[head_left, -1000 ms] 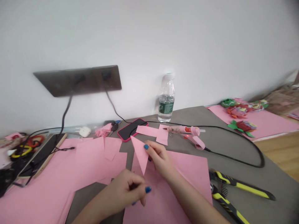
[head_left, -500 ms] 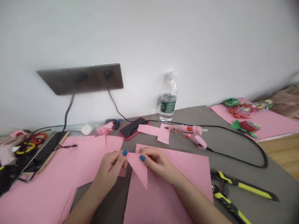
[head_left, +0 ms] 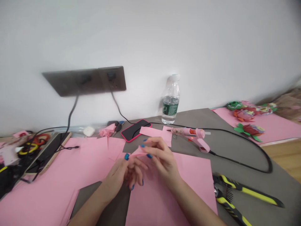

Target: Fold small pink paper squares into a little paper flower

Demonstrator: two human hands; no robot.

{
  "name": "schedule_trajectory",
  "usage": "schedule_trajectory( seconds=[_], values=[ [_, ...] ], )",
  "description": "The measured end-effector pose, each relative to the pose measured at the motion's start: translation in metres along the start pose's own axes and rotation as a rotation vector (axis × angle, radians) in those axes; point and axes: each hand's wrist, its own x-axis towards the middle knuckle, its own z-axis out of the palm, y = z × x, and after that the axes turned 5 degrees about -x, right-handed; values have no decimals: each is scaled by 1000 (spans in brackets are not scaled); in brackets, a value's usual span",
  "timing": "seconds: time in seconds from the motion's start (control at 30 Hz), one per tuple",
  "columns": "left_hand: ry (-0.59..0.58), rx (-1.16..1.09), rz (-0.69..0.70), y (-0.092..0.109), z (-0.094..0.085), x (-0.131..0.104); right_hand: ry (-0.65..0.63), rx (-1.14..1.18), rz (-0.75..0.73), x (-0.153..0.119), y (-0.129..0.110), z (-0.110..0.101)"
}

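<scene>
A small folded piece of pink paper (head_left: 138, 152) is held between my two hands, above a large pink sheet (head_left: 169, 201). My left hand (head_left: 129, 172) pinches its left end under the thumb, with the other fingers curled below, palm partly turned up. From the right, my right hand (head_left: 161, 157) grips the paper between thumb and fingertips. Much of the paper is hidden by the fingers. Just beyond my hands lie pink paper strips (head_left: 152, 131) and a black phone in a pink case (head_left: 135, 130). A pink glue gun (head_left: 190, 134) rests with its tip on the strips.
Yellow-and-black pliers (head_left: 249, 191) lie at the right. A water bottle (head_left: 171, 100) stands against the wall. Paper flowers (head_left: 250, 130) sit on pink sheets at the far right. On the left are stacked pink paper (head_left: 42, 194), another phone (head_left: 48, 153) and cables. The glue gun's cord (head_left: 246, 139) loops rightward.
The paper's pointed flap, which hung down between my hands, no longer shows. My left fingers have opened out beneath it, and my right hand has turned and come closer. The view shifted slightly.
</scene>
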Motion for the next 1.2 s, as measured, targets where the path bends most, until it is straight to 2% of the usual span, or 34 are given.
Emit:
schedule_trajectory(
  seconds=[0.07,0.13,0.23,0.3,0.4,0.5,0.57,0.67,0.77,1.2],
  values=[
    [65,-63,33,1,0,0,-57,-51,-72,-2,0,1],
    [158,-65,97,3,-2,-1,-101,-85,-82,-3,-1,2],
    [264,32,164,7,-6,-4,-145,-122,-72,-3,-3,4],
    [293,138,204,8,-8,-5,-160,-135,-74,-3,-4,4],
    [299,288,231,10,-6,-6,-138,-66,-8,-2,-5,2],
    [313,410,253,12,-4,-6,-99,100,159,0,-6,-1],
    [303,472,264,12,-3,-6,-138,181,267,2,-8,-2],
    [285,533,273,11,-3,-5,-260,184,368,3,-9,-2],
    [276,586,288,11,-4,-6,-300,158,403,3,-9,0],
    [215,638,234,9,-3,-6,-252,218,435,5,-7,-1]
  ],
)
